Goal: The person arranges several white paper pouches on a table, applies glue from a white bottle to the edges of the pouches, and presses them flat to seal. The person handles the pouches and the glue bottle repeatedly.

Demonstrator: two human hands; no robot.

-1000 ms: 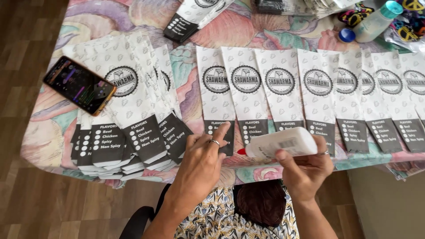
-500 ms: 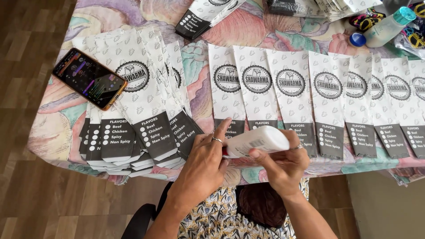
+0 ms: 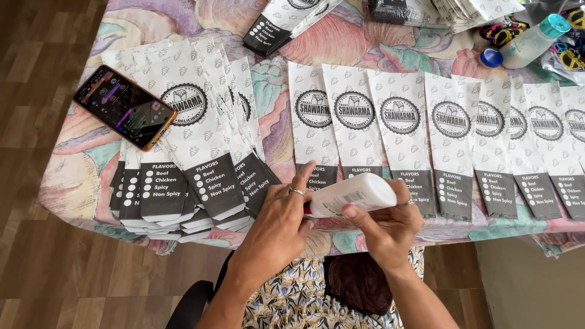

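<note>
White bottle (image 3: 353,194), red tip. White bags (image 3: 399,131), black ends. Tablecloth (image 3: 79,176) pink, green swirls. Blue cap (image 3: 490,58).

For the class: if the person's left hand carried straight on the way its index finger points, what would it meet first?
Most likely the left hand, pointing up and slightly right, would meet the leftmost white-and-black paper sleeve in the flat row on the table; how high it sits above the sleeve is unclear.

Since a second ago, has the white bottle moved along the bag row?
Yes. The white bottle shifted left: its base was over the fourth bag, now over the third bag.
</note>
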